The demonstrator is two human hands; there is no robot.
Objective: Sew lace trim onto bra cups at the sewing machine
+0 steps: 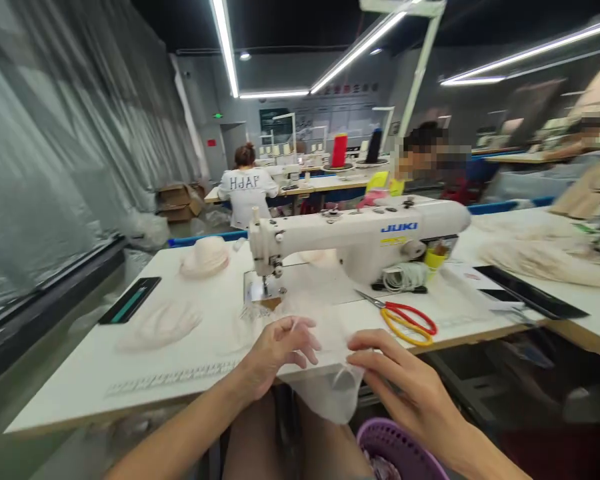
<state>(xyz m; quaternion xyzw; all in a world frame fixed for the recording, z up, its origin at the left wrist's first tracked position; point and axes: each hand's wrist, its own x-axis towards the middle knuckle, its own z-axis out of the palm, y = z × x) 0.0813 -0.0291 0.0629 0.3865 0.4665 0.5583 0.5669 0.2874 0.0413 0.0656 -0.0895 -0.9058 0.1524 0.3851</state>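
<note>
A piece of sheer white fabric (330, 393) hangs over the front table edge between my two hands. My left hand (277, 350) has its fingers curled on the fabric's left part, slightly blurred. On the other side, my right hand (405, 377) pinches the fabric between thumb and fingertips. Just beyond them stands a white sewing machine (330, 233), its presser foot (265, 287) at the left end. Scissors with red and yellow handles (405, 320) lie right of the fabric, their blades pointing left.
Pale fabric pieces (163, 323) and a cream stack (205, 257) lie left on the white table (80, 393). A cord coil (405, 277) sits by the machine's base. A purple basket (395, 447) stands below. Two people (247, 187) work beyond, another at far right.
</note>
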